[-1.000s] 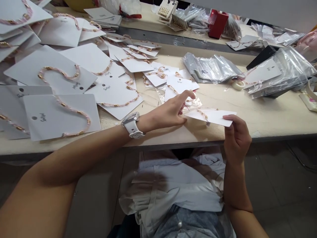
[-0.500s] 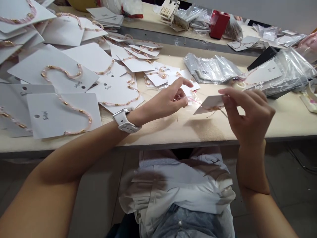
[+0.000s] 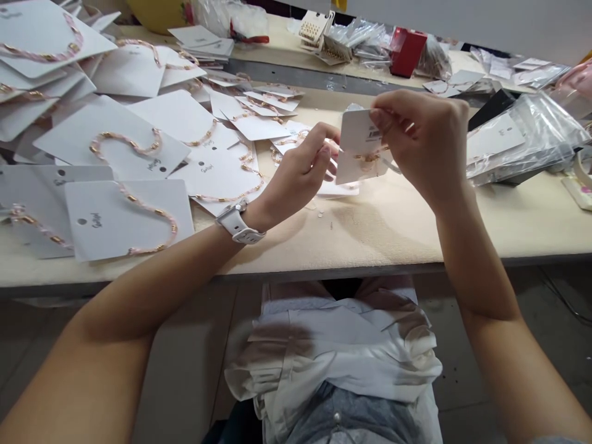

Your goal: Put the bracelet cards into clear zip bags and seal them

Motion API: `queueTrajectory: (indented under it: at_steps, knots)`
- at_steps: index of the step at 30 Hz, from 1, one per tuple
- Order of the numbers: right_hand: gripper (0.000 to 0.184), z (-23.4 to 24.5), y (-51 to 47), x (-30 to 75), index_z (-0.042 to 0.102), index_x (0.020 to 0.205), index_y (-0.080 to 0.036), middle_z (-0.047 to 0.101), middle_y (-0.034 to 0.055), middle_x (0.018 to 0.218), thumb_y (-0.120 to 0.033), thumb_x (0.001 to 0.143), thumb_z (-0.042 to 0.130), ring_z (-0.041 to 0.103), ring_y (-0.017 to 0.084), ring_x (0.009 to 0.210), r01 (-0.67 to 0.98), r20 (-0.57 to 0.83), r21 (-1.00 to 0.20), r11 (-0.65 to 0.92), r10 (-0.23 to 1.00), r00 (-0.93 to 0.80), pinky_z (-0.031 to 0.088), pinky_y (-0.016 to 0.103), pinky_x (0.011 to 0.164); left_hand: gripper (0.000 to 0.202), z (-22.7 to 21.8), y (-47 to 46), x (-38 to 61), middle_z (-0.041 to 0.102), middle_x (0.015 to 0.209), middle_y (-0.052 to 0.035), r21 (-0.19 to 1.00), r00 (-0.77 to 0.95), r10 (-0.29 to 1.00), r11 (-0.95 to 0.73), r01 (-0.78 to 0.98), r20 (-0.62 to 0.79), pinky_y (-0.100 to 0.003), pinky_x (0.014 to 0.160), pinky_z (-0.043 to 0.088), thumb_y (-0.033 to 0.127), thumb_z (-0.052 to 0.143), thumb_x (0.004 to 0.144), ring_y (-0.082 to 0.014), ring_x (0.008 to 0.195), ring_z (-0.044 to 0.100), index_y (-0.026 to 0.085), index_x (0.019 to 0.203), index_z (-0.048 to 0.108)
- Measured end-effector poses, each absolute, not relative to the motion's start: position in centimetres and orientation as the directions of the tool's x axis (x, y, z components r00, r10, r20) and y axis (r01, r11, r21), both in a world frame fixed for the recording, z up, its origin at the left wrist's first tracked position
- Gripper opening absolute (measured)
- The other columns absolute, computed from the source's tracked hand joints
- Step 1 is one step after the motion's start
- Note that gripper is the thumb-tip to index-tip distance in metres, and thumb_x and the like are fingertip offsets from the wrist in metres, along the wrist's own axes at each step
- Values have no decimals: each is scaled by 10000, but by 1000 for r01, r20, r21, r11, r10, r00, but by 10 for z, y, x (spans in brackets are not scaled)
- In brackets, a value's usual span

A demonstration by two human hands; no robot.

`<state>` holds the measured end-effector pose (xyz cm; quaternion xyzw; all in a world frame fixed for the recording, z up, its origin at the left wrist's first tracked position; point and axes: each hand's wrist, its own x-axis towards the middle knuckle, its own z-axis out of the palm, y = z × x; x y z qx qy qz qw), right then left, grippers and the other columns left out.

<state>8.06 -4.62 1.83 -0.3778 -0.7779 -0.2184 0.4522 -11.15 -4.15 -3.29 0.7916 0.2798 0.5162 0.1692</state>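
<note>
Barcoded jewelry card (image 3: 355,137) was edge-pinched by right hand (image 3: 423,139); left hand (image 3: 298,172) was half-curled, hold couldn't be determined. Judged light, stiff; best gripped by edges.

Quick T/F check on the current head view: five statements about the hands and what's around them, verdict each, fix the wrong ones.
1. The right hand grips a white card near its upper corner. True.
2. The white watch is on the right wrist. False: it is on the left wrist.
3. A barcode shows on the gripped card's visible side. True.
4. The big pile of white cards lies to the right of both hands. False: it lies mostly to the left of the left hand.
5. The red box stands farther back on the work surface than the pile. True.
</note>
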Motion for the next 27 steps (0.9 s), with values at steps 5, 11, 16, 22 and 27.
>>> queueTrajectory:
  at_steps: [5,11,16,22,27]
  knots:
    - [119,24,-22,72,700,882,-241,723,6,766,-259,933,594,627,151,660,729,874,11,684,348,-340,435,288,591,201,-28,-41,-112,651,874,-34,614,280,658,-753,236,699,-215,638,560,304,467,991,-123,779,646,182,934,617]
    - [264,15,-32,66,632,1182,-141,721,53,902,-188,944,528,640,146,736,658,824,81,749,321,-467,502,268,636,140,-27,-34,-117,643,840,-39,593,205,637,-768,240,743,-186,527,538,280,664,888,-107,706,616,147,913,631]
    - [261,-14,-32,80,631,925,-253,683,54,881,-221,963,374,615,220,882,726,830,238,645,253,-497,479,406,832,160,-29,-26,-120,651,868,-29,634,151,682,-725,269,716,-153,513,526,323,644,913,-132,782,672,171,922,599]
    - [241,-45,-9,93,607,1124,-276,629,85,1061,-286,918,481,485,338,1195,786,801,75,614,433,-414,365,590,994,283,-30,-25,-120,688,991,-55,640,119,694,-707,301,710,-210,574,580,458,618,922,-186,928,682,187,997,588]
    - [225,-53,-3,91,605,1083,-243,586,108,1075,-375,906,562,443,372,1214,781,754,42,624,493,-434,362,607,984,338,-30,-22,-123,695,1086,-19,641,123,701,-698,319,702,-257,660,615,531,560,946,-181,1018,659,231,1101,574]
